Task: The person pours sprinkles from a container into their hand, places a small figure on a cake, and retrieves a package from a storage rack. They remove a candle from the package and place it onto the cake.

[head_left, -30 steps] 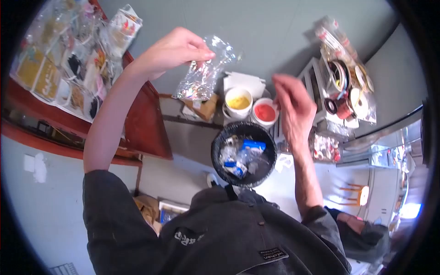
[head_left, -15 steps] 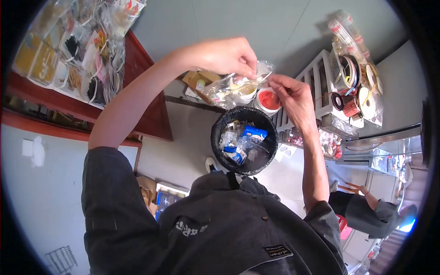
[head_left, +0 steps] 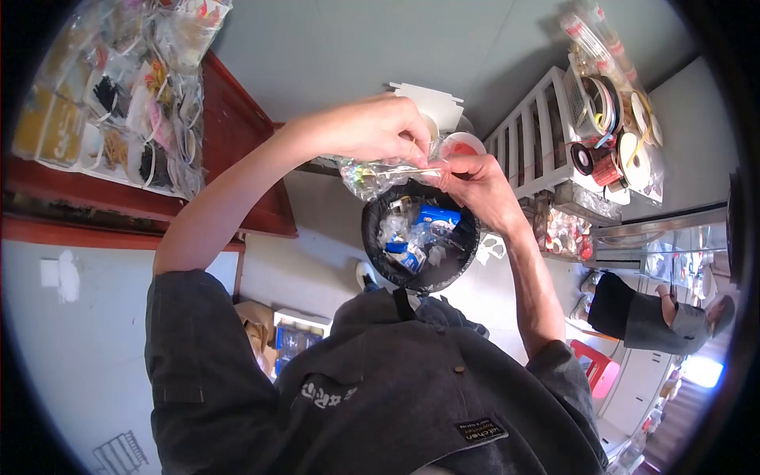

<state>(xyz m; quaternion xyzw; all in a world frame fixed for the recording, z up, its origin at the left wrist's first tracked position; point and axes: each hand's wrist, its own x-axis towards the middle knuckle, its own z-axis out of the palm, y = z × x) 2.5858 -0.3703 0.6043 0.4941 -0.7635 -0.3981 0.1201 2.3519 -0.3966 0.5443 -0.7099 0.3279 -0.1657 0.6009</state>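
Here — L hand [head_left: 389,131], R hand [head_left: 486,191] pinch clear bag [head_left: 366,178] — bin [head_left: 457,260] w/ wrappers [head_left: 405,255].

A craft workshop or storeroom is suggested by ribbon spools [head_left: 628,158], a white slatted rack [head_left: 543,127] and clear plastic bags [head_left: 119,99] of assorted supplies.

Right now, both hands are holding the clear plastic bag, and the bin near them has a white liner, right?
Not quite: the head view shows that the liner is black. The left hand and right hand do hold the clear plastic bag near the bin.
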